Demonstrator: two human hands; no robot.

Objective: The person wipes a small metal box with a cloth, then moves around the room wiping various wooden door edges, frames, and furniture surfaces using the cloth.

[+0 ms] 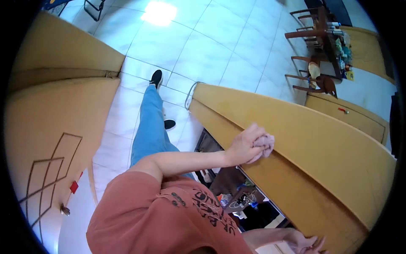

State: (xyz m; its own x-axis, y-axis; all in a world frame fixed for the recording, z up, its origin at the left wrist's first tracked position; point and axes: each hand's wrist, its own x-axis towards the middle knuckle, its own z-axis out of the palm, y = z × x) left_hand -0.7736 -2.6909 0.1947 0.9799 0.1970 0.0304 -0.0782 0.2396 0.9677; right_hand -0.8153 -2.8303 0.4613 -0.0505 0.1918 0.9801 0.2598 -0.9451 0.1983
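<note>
So, head cam: the left hand [243,147] is clamped round a crumpled pinkish-grey cloth [265,146], right over the inner edge of a long mustard-yellow wooden panel [292,118]. Can't tell how firmly it's pressing. The right hand [306,243] is down at the bottom edge, fingers spread apart and nothing in them, near the panel's lower end; not sure it's touching.

The left forearm cuts across the view and partly blocks the dark open shelves [226,184], which are pretty cluttered, with white cables [245,200] in there. Other side has a tan wooden door with dark crossing lines [50,122]. Far right there's a dark brown wooden table [332,53] loaded with stuff, chairs beside it, all well apart from both hands.
</note>
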